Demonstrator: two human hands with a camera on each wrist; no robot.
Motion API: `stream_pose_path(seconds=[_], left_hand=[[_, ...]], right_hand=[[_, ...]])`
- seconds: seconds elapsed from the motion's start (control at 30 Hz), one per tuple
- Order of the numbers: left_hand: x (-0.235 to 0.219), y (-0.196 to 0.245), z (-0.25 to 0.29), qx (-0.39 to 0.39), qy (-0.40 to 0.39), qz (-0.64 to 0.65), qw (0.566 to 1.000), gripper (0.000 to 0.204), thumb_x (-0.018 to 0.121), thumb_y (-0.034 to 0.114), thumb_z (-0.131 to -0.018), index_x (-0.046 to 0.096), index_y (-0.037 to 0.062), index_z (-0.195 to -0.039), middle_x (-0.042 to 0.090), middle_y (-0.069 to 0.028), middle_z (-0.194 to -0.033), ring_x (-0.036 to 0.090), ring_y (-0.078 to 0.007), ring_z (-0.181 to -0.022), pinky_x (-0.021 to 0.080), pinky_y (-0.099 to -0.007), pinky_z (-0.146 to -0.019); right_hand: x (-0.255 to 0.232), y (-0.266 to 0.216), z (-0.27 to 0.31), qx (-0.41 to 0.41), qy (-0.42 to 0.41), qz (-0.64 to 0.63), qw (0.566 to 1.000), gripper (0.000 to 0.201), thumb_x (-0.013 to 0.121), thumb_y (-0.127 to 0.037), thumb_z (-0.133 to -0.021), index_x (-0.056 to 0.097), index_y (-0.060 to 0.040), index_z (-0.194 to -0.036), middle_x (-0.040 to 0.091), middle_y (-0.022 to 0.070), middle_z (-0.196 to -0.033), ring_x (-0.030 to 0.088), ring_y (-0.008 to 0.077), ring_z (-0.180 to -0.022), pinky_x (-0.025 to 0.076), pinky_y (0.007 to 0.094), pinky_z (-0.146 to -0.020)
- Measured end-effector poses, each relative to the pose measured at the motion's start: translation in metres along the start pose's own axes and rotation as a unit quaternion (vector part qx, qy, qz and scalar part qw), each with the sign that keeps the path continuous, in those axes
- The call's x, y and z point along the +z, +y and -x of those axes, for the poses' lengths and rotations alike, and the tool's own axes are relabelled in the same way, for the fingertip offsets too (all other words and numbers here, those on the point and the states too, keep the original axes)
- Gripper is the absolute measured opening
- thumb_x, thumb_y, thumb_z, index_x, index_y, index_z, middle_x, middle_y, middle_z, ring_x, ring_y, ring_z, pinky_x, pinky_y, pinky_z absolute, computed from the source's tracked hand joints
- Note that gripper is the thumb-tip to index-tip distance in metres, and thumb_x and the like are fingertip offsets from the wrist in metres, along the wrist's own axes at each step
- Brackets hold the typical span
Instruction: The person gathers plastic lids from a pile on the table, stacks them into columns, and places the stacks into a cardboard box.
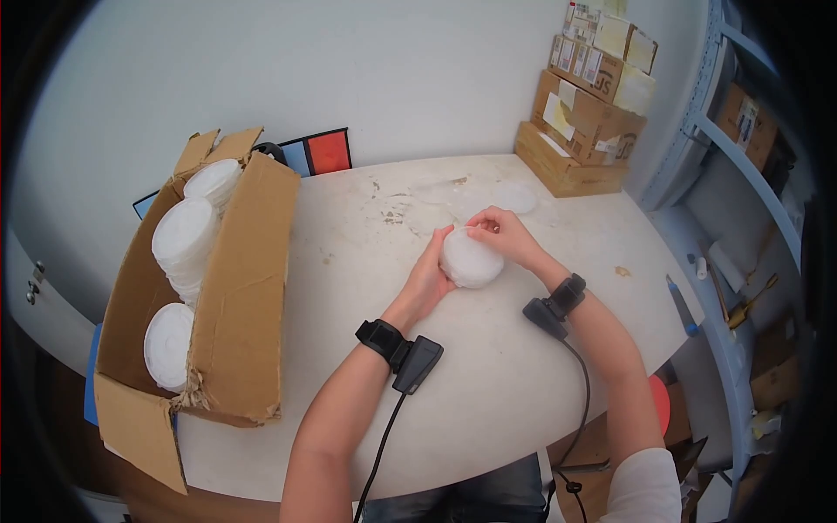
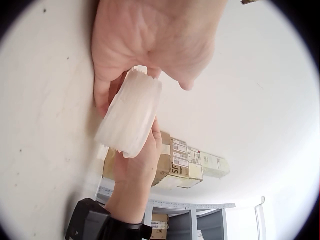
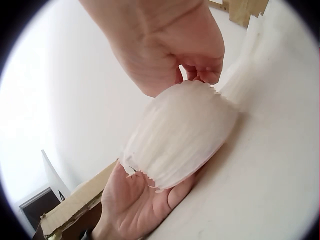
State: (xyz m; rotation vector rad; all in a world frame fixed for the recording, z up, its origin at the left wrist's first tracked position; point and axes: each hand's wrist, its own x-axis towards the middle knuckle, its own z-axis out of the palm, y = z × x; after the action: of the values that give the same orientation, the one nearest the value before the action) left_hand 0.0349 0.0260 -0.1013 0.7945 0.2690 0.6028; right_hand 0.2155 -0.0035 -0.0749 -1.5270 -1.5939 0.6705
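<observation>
A stack of thin, round, whitish plastic lids (image 1: 472, 261) stands tilted on its edge close over the white table. My left hand (image 1: 425, 277) cradles it from the left, with palm and fingers against its side. At the upper rim, my right hand (image 1: 507, 235) pinches the edge with curled thumb and fingers. In the left wrist view the stack (image 2: 131, 114) appears edge-on, its many layers pressed together. The right wrist view has the right fingertips (image 3: 212, 76) at the rim and the left palm (image 3: 132, 205) underneath.
A long open cardboard box (image 1: 248, 288) on the left holds several stacks of white lids (image 1: 186, 235). More translucent lids (image 1: 516, 199) lie behind the hands. Cardboard boxes (image 1: 584, 122) are piled at the back right. A blue-handled tool (image 1: 683, 305) lies at the right edge, beside metal shelving (image 1: 741, 144).
</observation>
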Motion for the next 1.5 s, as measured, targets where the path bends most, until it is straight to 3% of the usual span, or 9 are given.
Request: stream_pose_path(seconds=[0.17,0.27,0.33,0.47,0.77,0.87,0.93,1.03,1.5], left_hand=[[0.000,-0.001,0.003,0.001,0.032,-0.153,0.988,0.061,0.055,0.009,-0.082,0.023,0.0123,-0.134,0.039,-0.0088,-0.128,0.040,-0.0202,-0.118,0.039,-0.0372,-0.095],[0.005,0.003,0.005,-0.008,0.040,-0.107,0.993,0.068,0.055,-0.002,-0.075,0.024,0.0130,-0.134,0.040,-0.0077,-0.126,0.042,-0.0197,-0.116,0.039,-0.0357,-0.094],[0.001,0.000,0.002,-0.005,0.035,-0.103,0.994,0.067,0.054,-0.002,-0.076,0.024,0.0129,-0.134,0.040,-0.0076,-0.126,0.042,-0.0196,-0.117,0.039,-0.0352,-0.094],[-0.003,-0.002,-0.001,0.012,0.017,-0.089,0.996,0.068,0.056,0.002,-0.074,0.025,0.0132,-0.133,0.039,-0.0092,-0.124,0.043,-0.0210,-0.114,0.041,-0.0362,-0.088],[0.002,0.003,0.003,-0.008,0.024,-0.078,0.997,0.065,0.052,0.001,-0.076,0.024,0.0112,-0.134,0.037,-0.0094,-0.128,0.039,-0.0223,-0.119,0.037,-0.0380,-0.097],[0.002,0.003,0.003,-0.002,0.024,-0.077,0.997,0.063,0.050,0.001,-0.077,0.024,0.0122,-0.134,0.035,-0.0114,-0.129,0.038,-0.0233,-0.120,0.037,-0.0393,-0.097],[0.006,0.003,0.005,0.000,0.042,-0.074,0.996,0.062,0.049,0.001,-0.078,0.024,0.0128,-0.134,0.034,-0.0121,-0.130,0.037,-0.0235,-0.120,0.037,-0.0400,-0.097],[0.012,0.006,0.009,0.007,0.058,-0.083,0.995,0.059,0.047,0.001,-0.081,0.024,0.0142,-0.134,0.034,-0.0129,-0.130,0.038,-0.0234,-0.120,0.037,-0.0411,-0.097],[0.006,-0.002,0.002,0.023,-0.001,-0.120,0.993,0.035,0.049,0.009,-0.086,0.041,0.0094,-0.120,0.050,-0.0075,-0.114,0.050,-0.0172,-0.106,0.044,-0.0346,-0.086]], right_hand=[[0.000,0.010,-0.009,-0.002,0.015,0.061,0.998,0.025,0.063,-0.021,-0.078,0.062,-0.0020,-0.094,0.058,0.0071,-0.080,0.050,0.0100,-0.071,0.042,0.0226,-0.067],[-0.012,0.024,-0.030,-0.018,0.075,0.043,0.996,0.043,0.065,-0.030,-0.076,0.057,-0.0031,-0.108,0.055,0.0158,-0.105,0.053,0.0195,-0.094,0.043,0.0290,-0.080],[-0.010,0.025,-0.037,-0.061,0.097,0.231,0.966,0.064,0.066,-0.038,-0.073,0.044,-0.0067,-0.124,0.038,0.0213,-0.129,0.036,0.0296,-0.122,0.036,0.0364,-0.094],[0.001,0.024,-0.050,0.005,0.001,0.394,0.919,0.080,0.069,-0.041,-0.068,0.033,-0.0099,-0.132,0.020,0.0209,-0.140,0.017,0.0340,-0.131,0.028,0.0412,-0.101],[-0.024,-0.008,-0.006,-0.039,-0.080,0.333,0.939,0.046,0.059,-0.012,-0.076,0.048,-0.0100,-0.120,0.050,0.0179,-0.119,0.047,0.0341,-0.109,0.038,0.0373,-0.094],[-0.057,-0.009,0.010,-0.003,0.025,0.259,0.966,0.044,0.056,-0.010,-0.078,0.046,-0.0051,-0.120,0.053,0.0157,-0.116,0.051,0.0294,-0.105,0.042,0.0352,-0.089],[-0.072,-0.008,0.022,-0.007,0.166,-0.033,0.986,0.043,0.052,-0.007,-0.081,0.043,-0.0035,-0.123,0.053,0.0117,-0.115,0.053,0.0213,-0.103,0.044,0.0307,-0.086],[-0.070,-0.023,0.049,-0.029,0.160,-0.334,0.928,0.043,0.052,-0.007,-0.083,0.040,-0.0017,-0.125,0.052,0.0098,-0.114,0.052,0.0158,-0.104,0.045,0.0280,-0.085],[-0.011,-0.026,0.071,0.140,0.089,-0.217,0.962,0.037,0.071,-0.017,-0.073,0.055,-0.0016,-0.102,0.061,0.0077,-0.079,0.057,0.0097,-0.065,0.047,0.0229,-0.058]])
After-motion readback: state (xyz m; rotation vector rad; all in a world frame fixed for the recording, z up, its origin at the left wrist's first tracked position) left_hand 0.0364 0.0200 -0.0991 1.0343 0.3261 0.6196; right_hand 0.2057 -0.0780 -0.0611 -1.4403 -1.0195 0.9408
